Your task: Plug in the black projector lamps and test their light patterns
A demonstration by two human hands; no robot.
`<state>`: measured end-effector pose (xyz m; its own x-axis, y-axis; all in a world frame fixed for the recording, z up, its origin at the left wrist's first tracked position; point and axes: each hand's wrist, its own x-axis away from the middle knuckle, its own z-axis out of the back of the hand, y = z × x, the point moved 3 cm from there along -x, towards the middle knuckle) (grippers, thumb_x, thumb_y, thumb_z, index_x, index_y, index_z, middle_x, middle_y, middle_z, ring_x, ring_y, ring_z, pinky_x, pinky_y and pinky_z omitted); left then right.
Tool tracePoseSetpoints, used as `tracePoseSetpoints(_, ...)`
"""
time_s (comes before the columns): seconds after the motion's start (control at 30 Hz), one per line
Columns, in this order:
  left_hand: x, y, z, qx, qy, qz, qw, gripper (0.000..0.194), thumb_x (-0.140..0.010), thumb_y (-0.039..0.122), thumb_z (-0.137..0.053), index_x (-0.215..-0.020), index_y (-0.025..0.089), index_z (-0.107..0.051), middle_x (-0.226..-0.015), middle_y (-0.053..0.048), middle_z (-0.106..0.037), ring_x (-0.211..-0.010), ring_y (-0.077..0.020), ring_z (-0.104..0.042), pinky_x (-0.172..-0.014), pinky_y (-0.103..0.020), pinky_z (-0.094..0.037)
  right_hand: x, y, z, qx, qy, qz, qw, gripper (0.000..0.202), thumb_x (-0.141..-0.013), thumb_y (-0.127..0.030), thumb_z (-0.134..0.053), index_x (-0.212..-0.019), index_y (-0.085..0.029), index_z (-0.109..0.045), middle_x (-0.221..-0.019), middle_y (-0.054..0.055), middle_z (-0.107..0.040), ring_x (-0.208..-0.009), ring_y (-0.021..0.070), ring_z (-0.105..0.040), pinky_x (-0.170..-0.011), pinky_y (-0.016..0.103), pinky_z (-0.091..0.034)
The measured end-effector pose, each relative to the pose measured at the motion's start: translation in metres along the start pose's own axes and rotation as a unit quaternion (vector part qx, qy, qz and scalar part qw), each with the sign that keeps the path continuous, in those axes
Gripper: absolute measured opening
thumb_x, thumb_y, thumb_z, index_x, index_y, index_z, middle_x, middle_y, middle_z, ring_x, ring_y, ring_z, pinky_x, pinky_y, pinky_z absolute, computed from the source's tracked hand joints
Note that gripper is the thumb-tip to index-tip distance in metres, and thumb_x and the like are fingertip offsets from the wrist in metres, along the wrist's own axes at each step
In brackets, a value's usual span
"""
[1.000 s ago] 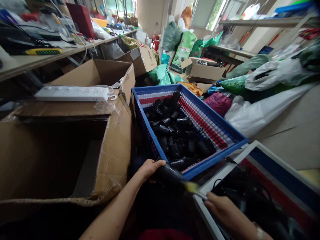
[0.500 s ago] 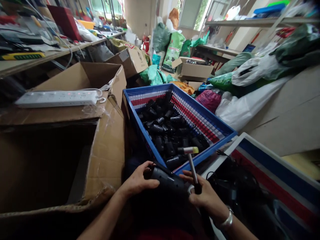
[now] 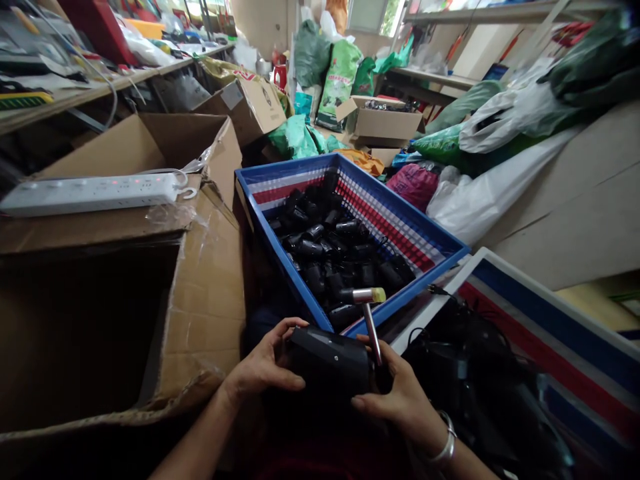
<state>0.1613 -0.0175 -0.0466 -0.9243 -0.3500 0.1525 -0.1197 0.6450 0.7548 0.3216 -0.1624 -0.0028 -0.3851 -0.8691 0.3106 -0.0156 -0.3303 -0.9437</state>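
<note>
Low in front of me is a black, rounded plastic housing [image 3: 330, 363] with small bright screw-like spots on its surface. My left hand [image 3: 267, 363] grips its left end, thumb in front and fingers behind. At its right end, my right hand [image 3: 395, 390] steadies it with thumb and fingertips while also holding a small hammer [image 3: 371, 327]. The hammer stands upright, its metal head with a yellowish tip [image 3: 379, 295] above the near rim of a blue basket [image 3: 280, 263]. Many black cylindrical parts [image 3: 330, 247] lie piled inside that basket.
An open cardboard box [image 3: 207, 313] stands at my left, with a white power strip [image 3: 95, 192] on its flap. To the right, a white-rimmed crate [image 3: 480, 257] holds black parts and cables. Filled bags [image 3: 340, 80] and another carton [image 3: 385, 127] lie farther back.
The housing has turned in my hands and now shows screw-like spots facing me. My right hand has moved left onto its end, carrying the hammer along. The view has shifted slightly.
</note>
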Motion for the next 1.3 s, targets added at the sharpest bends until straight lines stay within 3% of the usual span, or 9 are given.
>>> tracePoseSetpoints(0.5,0.001,0.004,-0.003,0.006,-0.013,-0.045,0.999,0.076,-0.044,0.002,-0.082,-0.110,0.030,-0.055,-0.112,0.000,-0.054,-0.106,-0.0186,-0.050,-0.090,-0.030,-0.039,0.000,0.003,0.001,-0.027,0.002,0.008,1.000,0.076,-0.049,-0.026,-0.081,-0.117,-0.021,-0.048,-0.108,0.006,-0.061,-0.099,0.0235,-0.057,-0.086,0.034,-0.047)
tracePoseSetpoints(0.63,0.001,0.009,-0.010,-0.015,0.033,-0.018,0.999,0.079,-0.043,0.008,-0.084,-0.112,0.029,-0.053,-0.105,-0.001,-0.056,-0.097,-0.0179,-0.053,-0.083,-0.029,-0.043,-0.001,0.006,0.001,-0.094,-0.008,-0.004,0.996,0.077,-0.050,-0.026,-0.081,-0.118,-0.022,-0.047,-0.108,0.005,-0.060,-0.098,0.0226,-0.056,-0.086,0.033,-0.046)
tracePoseSetpoints(0.73,0.001,0.016,-0.021,-0.055,0.090,-0.019,0.994,0.080,-0.044,0.013,-0.085,-0.115,0.027,-0.052,-0.111,-0.003,-0.055,-0.101,-0.0199,-0.052,-0.085,-0.030,-0.042,0.000,0.015,-0.001,-0.204,-0.005,-0.040,0.978,0.074,-0.054,-0.029,-0.078,-0.120,-0.023,-0.046,-0.089,0.002,-0.062,-0.075,0.0159,-0.058,-0.068,0.027,-0.048)
tracePoseSetpoints(0.83,0.002,0.023,-0.036,-0.083,0.085,-0.013,0.993,0.081,-0.049,0.014,-0.084,-0.120,0.029,-0.049,-0.117,-0.004,-0.054,-0.106,-0.0223,-0.052,-0.089,-0.033,-0.041,0.002,0.027,-0.002,-0.291,-0.023,-0.088,0.952,0.065,-0.061,-0.038,-0.071,-0.119,-0.021,-0.047,-0.051,-0.007,-0.043,-0.041,0.0054,-0.036,-0.041,0.017,-0.033)
tracePoseSetpoints(0.93,0.006,0.031,-0.048,-0.161,0.087,-0.024,0.983,0.076,-0.051,0.015,-0.083,-0.119,0.031,-0.051,-0.119,-0.003,-0.051,-0.110,-0.0244,-0.049,-0.091,-0.035,-0.041,0.002,0.032,0.000,-0.277,-0.054,-0.093,0.955,0.068,-0.060,-0.046,-0.071,-0.119,-0.021,-0.049,-0.053,-0.005,-0.046,-0.042,0.0078,-0.039,-0.043,0.020,-0.036)
tracePoseSetpoints(1.0,0.010,0.036,-0.056,-0.231,0.090,-0.055,0.967,0.074,-0.050,0.016,-0.084,-0.116,0.032,-0.054,-0.121,-0.003,-0.046,-0.112,-0.0248,-0.047,-0.094,-0.035,-0.040,0.001,0.031,0.003,-0.241,-0.070,-0.072,0.965,0.077,-0.052,-0.046,-0.076,-0.120,-0.023,-0.049,-0.076,0.002,-0.060,-0.063,0.0158,-0.056,-0.063,0.029,-0.048)
tracePoseSetpoints(1.1,0.016,0.038,-0.065,-0.337,0.109,-0.110,0.929,0.062,-0.056,0.017,-0.080,-0.112,0.032,-0.058,-0.119,-0.003,-0.043,-0.109,-0.0235,-0.048,-0.093,-0.035,-0.040,-0.003,0.029,0.006,-0.211,-0.093,-0.054,0.972,0.086,-0.045,-0.042,-0.080,-0.121,-0.024,-0.046,-0.106,0.008,-0.060,-0.095,0.0255,-0.057,-0.088,0.038,-0.042)
tracePoseSetpoints(1.2,0.022,0.032,-0.073,-0.435,0.142,-0.225,0.860,0.044,-0.073,0.012,-0.065,-0.111,0.031,-0.057,-0.111,-0.006,-0.047,-0.104,-0.0221,-0.050,-0.090,-0.037,-0.042,-0.005,0.034,0.009,-0.196,-0.066,-0.049,0.977,0.089,-0.047,-0.036,-0.080,-0.125,-0.026,-0.038,-0.111,0.009,-0.059,-0.098,0.0278,-0.057,-0.085,0.041,-0.044)
tracePoseSetpoints(1.3,0.028,0.021,-0.077,-0.506,0.166,-0.362,0.765,0.048,-0.077,0.006,-0.051,-0.119,0.029,-0.052,-0.100,-0.008,-0.051,-0.100,-0.0232,-0.050,-0.086,-0.039,-0.041,-0.006,0.041,0.009,-0.199,-0.040,-0.037,0.979,0.095,-0.048,-0.032,-0.080,-0.129,-0.028,-0.030,-0.109,0.009,-0.060,-0.093,0.0280,-0.059,-0.079,0.040,-0.047)
